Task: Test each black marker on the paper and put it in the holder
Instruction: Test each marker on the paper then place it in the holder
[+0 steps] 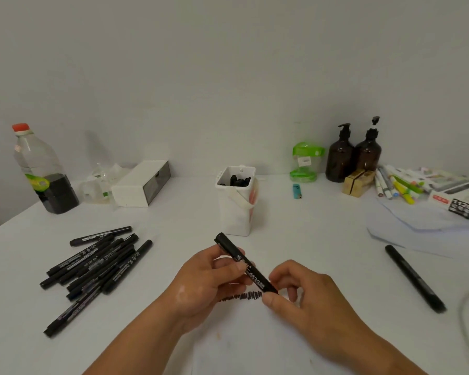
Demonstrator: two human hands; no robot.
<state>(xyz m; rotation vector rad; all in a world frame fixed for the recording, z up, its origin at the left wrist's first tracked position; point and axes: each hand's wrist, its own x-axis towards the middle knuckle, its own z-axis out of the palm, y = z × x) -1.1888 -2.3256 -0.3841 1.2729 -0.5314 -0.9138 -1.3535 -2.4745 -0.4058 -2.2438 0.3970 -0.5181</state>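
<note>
The left hand (201,280) curls its fingers and thumb round the upper half of a black marker (245,263). The right hand (303,296) pinches the marker's lower end between thumb and forefinger. The marker slants between the two hands, its upper end pointing toward the holder and its lower end just above a black zigzag scribble (241,295) on the paper (244,345) (whether a cap is on that end cannot be made out). Just beyond the hands stands the white holder (236,212), with several black markers upright inside. Left of the left hand a loose pile of markers (92,266) lies on the table (322,226). Well to the right a lone marker (414,278) lies by itself. Against the wall stand a red-capped bottle (42,169), a white box (140,185) and two brown pump bottles (354,155).
</note>
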